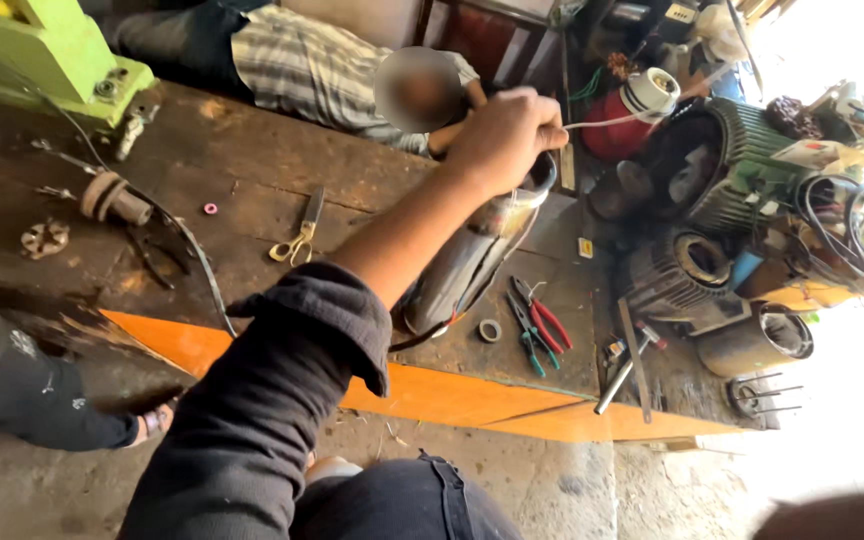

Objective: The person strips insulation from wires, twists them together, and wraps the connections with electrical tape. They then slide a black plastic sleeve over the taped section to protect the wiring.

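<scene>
While a pale cord (602, 122) runs taut from a white spool (649, 93) above the counter (252, 170), the right hand (505, 135) is fisted on it, seemingly mid-pull; next comes steady drawing. Left hand unseen.

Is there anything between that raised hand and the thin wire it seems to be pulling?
Nothing visible. The right hand is closed in a fist around the pale wire, which runs straight from the fist towards the red and white spool. The left hand is out of view.
</scene>
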